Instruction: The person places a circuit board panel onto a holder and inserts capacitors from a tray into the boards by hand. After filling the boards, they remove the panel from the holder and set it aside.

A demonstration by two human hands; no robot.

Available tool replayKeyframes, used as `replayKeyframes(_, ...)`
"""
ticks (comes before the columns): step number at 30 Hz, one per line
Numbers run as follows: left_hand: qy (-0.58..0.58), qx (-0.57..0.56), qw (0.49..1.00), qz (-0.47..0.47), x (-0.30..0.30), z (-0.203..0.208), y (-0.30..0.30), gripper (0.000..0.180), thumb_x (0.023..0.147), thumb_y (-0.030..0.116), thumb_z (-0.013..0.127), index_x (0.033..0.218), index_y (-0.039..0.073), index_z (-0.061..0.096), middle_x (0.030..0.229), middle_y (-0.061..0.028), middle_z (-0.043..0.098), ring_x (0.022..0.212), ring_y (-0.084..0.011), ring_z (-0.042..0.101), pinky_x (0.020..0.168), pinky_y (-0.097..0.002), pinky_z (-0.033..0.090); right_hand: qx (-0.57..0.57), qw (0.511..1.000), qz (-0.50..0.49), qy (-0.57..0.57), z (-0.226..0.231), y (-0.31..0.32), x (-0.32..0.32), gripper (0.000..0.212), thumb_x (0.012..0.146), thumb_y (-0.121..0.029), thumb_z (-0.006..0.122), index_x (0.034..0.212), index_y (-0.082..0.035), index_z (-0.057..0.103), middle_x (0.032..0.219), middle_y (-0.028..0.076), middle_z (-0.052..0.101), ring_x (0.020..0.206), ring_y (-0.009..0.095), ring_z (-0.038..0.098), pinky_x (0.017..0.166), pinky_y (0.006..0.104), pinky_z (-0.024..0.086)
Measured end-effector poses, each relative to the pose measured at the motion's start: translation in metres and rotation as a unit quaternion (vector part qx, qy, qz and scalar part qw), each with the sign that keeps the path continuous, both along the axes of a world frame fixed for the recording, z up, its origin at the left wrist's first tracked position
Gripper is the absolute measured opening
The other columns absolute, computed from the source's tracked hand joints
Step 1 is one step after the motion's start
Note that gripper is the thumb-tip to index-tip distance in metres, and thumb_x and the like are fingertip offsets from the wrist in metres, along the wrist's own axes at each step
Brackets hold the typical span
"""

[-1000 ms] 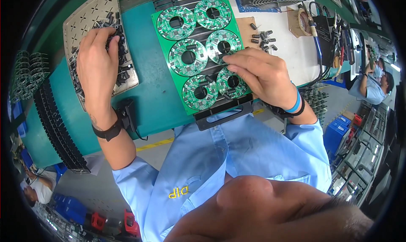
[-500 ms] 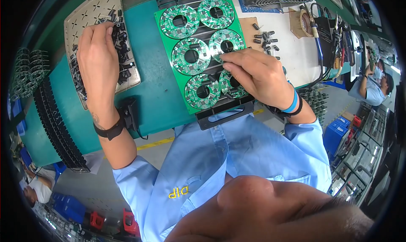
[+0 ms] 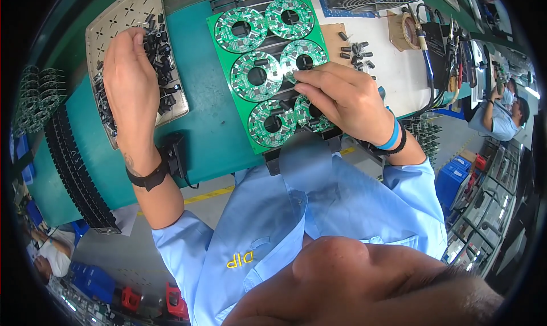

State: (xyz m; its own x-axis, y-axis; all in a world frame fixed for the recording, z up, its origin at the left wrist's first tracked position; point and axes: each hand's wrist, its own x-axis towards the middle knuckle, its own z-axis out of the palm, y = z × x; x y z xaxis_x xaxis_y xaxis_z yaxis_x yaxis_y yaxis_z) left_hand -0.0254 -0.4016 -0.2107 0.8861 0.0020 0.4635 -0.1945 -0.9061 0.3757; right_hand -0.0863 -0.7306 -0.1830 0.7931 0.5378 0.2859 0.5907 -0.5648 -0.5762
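Note:
A green panel of round circuit boards (image 3: 223,60) lies before me on a dark carrier, several ring-shaped boards with a centre hole each. Small black cylindrical capacitors (image 3: 260,62) stand or lie on some of them. My right hand (image 3: 348,98) is over the panel's right side, thumb and forefinger pinched at the middle right board; what is between the fingertips is hidden. At the left, my left hand (image 3: 130,81) hovers over a beige perforated tray (image 3: 107,29) of loose capacitors with wire leads (image 3: 163,61). Its fingers are drawn together, their contents too small to make out.
Loose capacitors (image 3: 358,51) lie by a brown cardboard piece (image 3: 331,34) right of the panel. A fan with a wire guard (image 3: 370,0), cables and hand tools (image 3: 458,69) sit farther right. A black slotted strip (image 3: 77,166) runs along the left bench edge. Other people sit at both sides.
My left hand's fingertips have drawn back slightly to the left over the tray. My right hand and the panel have shifted a little left.

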Motion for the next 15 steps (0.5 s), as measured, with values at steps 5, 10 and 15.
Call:
replayKeyframes(5,0.005,-0.003,1.000,-0.010,-0.0004,0.0045,-0.0020,0.016,0.107,0.010,0.059,0.111,-0.002,0.069,0.104,-0.0202,0.071,0.097,-0.0407,0.067,0.087,-0.0466,0.053,-0.011,1.000,0.009,-0.008,0.0007,0.0008,0.0020,0.024,0.088,-0.002,0.082,0.111,0.000,0.076,0.088,0.012,0.071,0.078,0.028,0.070,0.070,0.0374,0.057)
replayKeyframes(10,-0.044,0.032,0.998,-0.038,0.0009,0.0031,0.0003,0.017,0.105,0.009,0.061,0.117,0.001,0.071,0.103,-0.0182,0.072,0.095,-0.0388,0.067,0.087,-0.0461,0.053,-0.006,1.000,0.008,-0.006,-0.0024,0.0016,0.0014,0.024,0.088,-0.003,0.082,0.111,0.000,0.076,0.089,0.012,0.070,0.079,0.028,0.069,0.069,0.0378,0.056)
replayKeyframes(15,-0.043,0.031,0.998,-0.027,-0.0011,0.0061,-0.0027,0.017,0.105,0.008,0.062,0.118,0.004,0.072,0.102,-0.0155,0.073,0.093,-0.0363,0.068,0.085,-0.0442,0.054,-0.011,1.000,0.015,-0.007,-0.0031,0.0006,0.0025,0.025,0.088,-0.004,0.083,0.111,0.000,0.076,0.089,0.011,0.070,0.080,0.028,0.069,0.070,0.0380,0.055)
